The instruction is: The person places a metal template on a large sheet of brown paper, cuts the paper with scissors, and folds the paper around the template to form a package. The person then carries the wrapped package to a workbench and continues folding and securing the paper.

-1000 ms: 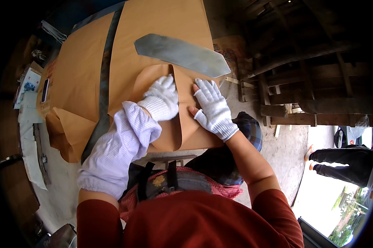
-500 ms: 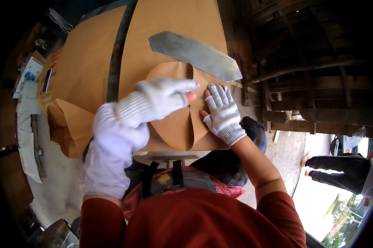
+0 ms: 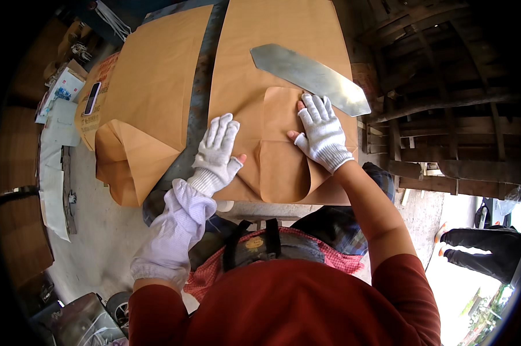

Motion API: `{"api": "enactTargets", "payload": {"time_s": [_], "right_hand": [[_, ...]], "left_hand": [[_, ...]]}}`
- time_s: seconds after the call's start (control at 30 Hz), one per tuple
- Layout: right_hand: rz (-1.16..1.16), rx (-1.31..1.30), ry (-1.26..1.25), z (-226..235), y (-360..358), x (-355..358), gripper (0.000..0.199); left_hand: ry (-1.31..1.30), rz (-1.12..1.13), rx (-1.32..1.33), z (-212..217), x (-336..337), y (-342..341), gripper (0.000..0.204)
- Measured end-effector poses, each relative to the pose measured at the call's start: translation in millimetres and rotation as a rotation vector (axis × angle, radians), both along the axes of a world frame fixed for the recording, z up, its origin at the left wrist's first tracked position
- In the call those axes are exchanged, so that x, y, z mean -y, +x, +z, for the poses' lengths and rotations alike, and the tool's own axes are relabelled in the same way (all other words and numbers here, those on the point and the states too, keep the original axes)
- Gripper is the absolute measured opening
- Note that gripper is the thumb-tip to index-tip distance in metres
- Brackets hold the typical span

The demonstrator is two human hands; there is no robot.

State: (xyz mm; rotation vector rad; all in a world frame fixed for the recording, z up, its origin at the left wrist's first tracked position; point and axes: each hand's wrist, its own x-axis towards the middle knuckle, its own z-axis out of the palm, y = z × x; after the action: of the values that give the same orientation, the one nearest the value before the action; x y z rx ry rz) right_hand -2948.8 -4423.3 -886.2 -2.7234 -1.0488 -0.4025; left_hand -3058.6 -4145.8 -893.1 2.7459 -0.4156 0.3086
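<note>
A large sheet of brown paper (image 3: 272, 52) lies on the work table, with its near edge folded up into a flap (image 3: 280, 150). My left hand (image 3: 217, 150), in a white knit glove and a pale sleeve cover, lies flat on the paper just left of the flap. My right hand (image 3: 321, 131), also gloved, presses flat on the upper right of the flap. Both hands hold nothing. A long flat metal blade (image 3: 309, 78) rests on the paper just beyond my right hand's fingertips.
A second stack of brown paper (image 3: 145, 109) lies to the left, across a dark metal strip (image 3: 200, 104). A phone (image 3: 92, 98) and papers sit at far left. Wooden pallets (image 3: 445, 115) stand to the right. A person's legs (image 3: 480, 251) show at lower right.
My left hand swept from the flap's middle over to its left side and now rests flat. My right hand slid up the flap toward the blade. The fold lies flatter.
</note>
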Motion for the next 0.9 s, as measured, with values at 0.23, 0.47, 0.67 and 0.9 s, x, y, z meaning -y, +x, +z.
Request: {"api": "enactTargets", "payload": {"time_s": [0.23, 0.47, 0.67, 0.9], "right_hand": [[0.034, -0.002, 0.065, 6, 1, -3, 0.063], [-0.275, -0.094, 0.276, 24, 73, 20, 0.047], [-0.432, -0.256, -0.106, 24, 114, 26, 0.072], [-0.443, -0.053, 0.45, 83, 88, 20, 0.015]], "left_hand": [[0.224, 0.087, -0.005, 2, 16, -1, 0.082], [0.274, 0.07, -0.155, 14, 20, 1, 0.09], [0.241, -0.042, -0.17, 25, 40, 38, 0.093], [0.2, 0.102, -0.026, 8, 56, 60, 0.08]]}}
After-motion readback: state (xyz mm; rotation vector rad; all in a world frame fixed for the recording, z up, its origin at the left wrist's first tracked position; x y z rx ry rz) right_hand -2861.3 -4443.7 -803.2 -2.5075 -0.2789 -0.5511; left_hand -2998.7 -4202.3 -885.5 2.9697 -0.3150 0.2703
